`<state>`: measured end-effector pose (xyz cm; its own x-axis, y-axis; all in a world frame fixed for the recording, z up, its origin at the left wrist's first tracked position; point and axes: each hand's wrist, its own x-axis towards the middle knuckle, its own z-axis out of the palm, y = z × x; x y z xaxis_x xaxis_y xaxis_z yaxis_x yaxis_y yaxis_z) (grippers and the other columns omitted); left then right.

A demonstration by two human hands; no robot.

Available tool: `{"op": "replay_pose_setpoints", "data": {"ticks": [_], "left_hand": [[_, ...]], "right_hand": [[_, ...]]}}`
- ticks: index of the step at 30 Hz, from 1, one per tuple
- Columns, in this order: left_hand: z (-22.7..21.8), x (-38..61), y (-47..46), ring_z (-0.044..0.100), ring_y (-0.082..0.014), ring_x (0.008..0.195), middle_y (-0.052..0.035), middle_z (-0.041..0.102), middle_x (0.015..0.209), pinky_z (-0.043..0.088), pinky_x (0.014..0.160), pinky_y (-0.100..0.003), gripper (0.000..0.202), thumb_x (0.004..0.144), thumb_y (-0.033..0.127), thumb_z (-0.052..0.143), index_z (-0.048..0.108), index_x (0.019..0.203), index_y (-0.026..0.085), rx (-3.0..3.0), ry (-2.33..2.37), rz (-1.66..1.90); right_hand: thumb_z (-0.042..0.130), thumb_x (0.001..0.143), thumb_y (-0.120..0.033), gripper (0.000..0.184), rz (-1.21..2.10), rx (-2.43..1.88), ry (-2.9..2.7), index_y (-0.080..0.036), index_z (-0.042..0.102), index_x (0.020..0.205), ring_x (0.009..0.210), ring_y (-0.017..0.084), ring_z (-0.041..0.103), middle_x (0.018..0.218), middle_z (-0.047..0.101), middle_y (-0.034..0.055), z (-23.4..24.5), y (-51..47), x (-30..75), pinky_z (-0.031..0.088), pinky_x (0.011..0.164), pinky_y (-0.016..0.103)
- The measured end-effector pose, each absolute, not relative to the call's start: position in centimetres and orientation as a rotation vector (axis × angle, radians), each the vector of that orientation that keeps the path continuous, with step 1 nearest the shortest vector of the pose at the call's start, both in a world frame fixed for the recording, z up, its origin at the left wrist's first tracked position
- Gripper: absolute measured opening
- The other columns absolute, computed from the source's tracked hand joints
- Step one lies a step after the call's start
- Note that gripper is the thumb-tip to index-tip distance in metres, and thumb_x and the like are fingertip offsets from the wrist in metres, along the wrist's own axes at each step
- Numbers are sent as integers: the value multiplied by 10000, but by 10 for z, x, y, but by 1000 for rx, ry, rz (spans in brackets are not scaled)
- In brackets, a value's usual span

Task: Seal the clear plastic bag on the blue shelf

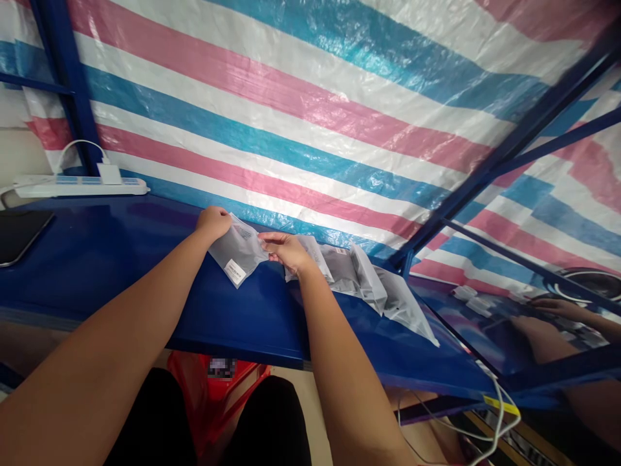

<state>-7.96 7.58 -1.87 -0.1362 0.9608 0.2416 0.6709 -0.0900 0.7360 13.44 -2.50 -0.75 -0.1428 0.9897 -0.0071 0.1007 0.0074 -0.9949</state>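
Between my hands, over the blue tabletop point(233, 323), is a translucent plastic bag point(240, 249) with something dark inside and a white barcode label point(235, 272) near its lower corner. My left hand point(214, 222) is closed on the bag's upper left edge. At its right edge, my right hand point(287, 251) pinches the bag between thumb and fingers. Just right of that hand, several similar bags lie in an overlapping row, among them one standing on edge point(367, 278) and the rightmost bag point(402, 299). My right hand partly covers the nearest of them.
A white power strip point(82, 186) with a plugged-in charger point(109, 173) lies at the back left, near a black tablet-like device point(22, 234). Striped plastic sheeting point(291, 123) hangs behind the table. Blue frame bars point(466, 188) rise at right, where another person's hand point(557, 307) shows beyond.
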Motion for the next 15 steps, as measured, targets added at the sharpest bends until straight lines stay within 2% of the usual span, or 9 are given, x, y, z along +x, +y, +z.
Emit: {"op": "replay_pose_setpoints", "data": {"ticks": [3,6,11,15], "left_hand": [[-17,-78,74,691,-314,1018,-110,769,1083,535,840,-352,243,743,241,610,776,916,205,1776,1826,1072],[-16,-77,71,688,-319,1029,-106,768,1101,533,857,-358,245,760,259,606,778,926,206,1796,1808,1050],[-15,-74,70,695,-306,1002,-90,776,1072,526,860,-346,221,777,268,600,776,898,210,1859,1706,1021],[-16,-73,70,693,-296,997,-91,776,1061,522,840,-332,220,775,270,602,772,900,207,1856,1683,1016]], "right_hand": [[714,792,-150,230,1267,-1232,-1413,-211,760,1008,563,63,517,855,713,9,-7,-24,135,500,576,206],[732,813,-266,162,1196,-1287,-1417,-210,762,962,632,84,559,929,721,30,-8,-23,134,476,544,198],[806,738,-389,240,1122,-1298,-1409,-178,745,833,528,81,454,657,630,-4,-11,-23,132,363,464,208],[838,680,-377,276,1115,-1279,-1449,-181,763,860,602,99,515,772,695,19,-11,-24,131,412,515,216]]}}
